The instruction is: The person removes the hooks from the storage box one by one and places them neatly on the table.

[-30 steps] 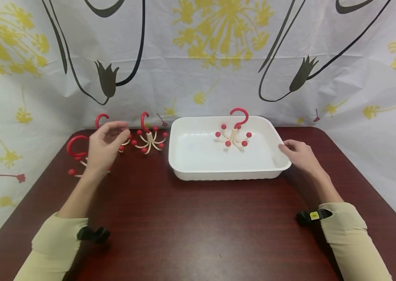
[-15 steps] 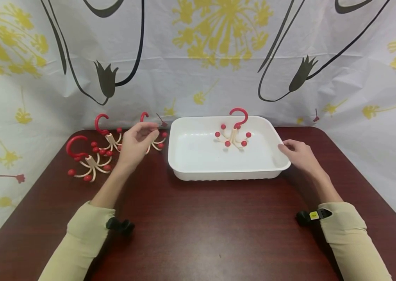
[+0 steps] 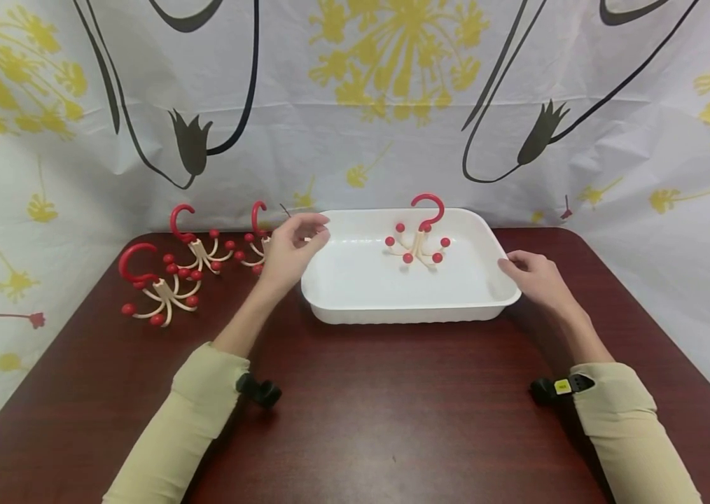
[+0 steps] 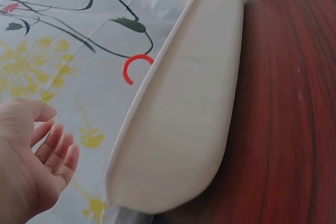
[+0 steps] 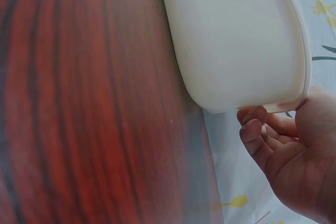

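Observation:
A white tray (image 3: pixel 367 280) stands on the dark red table, and a multi-arm hook hanger (image 3: pixel 419 246) sits in it, with a red hook on top and cream arms ending in red balls. My left hand (image 3: pixel 293 253) hovers by the tray's left end, fingers loosely bent and holding nothing. In the left wrist view that hand (image 4: pixel 37 163) is apart from the tray wall (image 4: pixel 184 87). At the other end my right hand (image 3: pixel 534 278) grips the tray's rim, fingers curled beneath it in the right wrist view. Behind my left hand a second hanger (image 3: pixel 258 218) is partly hidden.
Two more hangers of the same kind, a nearer one (image 3: pixel 164 297) and a farther one (image 3: pixel 199 253), stand at the table's left side. A patterned cloth (image 3: pixel 355 140) hangs behind the table (image 3: pixel 380 406) and at its sides.
My left hand has moved right, from over the left hangers, past the third one, to the tray's left end. My right hand, the tray and the hangers have stayed in place.

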`<state>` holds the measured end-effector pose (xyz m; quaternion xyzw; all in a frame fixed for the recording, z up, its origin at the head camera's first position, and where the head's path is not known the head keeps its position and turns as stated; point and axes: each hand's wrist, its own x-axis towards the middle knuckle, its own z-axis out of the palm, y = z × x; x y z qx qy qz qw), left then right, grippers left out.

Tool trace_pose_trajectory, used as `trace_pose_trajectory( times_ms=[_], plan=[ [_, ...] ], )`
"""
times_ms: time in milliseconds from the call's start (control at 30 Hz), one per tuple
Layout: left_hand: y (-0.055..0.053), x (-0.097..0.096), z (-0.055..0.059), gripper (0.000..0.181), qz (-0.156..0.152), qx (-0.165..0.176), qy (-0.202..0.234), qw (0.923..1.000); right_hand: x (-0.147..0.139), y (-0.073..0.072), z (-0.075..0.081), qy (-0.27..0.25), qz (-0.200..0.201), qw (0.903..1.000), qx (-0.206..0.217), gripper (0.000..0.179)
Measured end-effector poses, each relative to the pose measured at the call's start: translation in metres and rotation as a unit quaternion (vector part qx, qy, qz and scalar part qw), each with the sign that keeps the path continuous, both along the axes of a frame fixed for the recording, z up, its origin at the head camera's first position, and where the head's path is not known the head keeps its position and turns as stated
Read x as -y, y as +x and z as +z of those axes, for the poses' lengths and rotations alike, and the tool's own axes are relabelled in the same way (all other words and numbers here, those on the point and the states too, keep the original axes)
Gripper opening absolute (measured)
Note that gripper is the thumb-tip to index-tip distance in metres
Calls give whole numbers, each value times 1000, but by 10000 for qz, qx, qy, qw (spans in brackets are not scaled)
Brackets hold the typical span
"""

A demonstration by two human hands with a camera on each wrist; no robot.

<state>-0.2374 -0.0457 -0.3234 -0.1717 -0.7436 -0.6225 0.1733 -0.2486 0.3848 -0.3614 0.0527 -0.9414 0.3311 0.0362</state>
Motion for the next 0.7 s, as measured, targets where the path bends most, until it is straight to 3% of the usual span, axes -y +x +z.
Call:
trace_pose_trajectory(
  times_ms=[700],
  plan=[
    [-21,-67,-4,22,-419,199,-433,9980,2,1,0,22,-6,10000,-71,55]
  ],
)
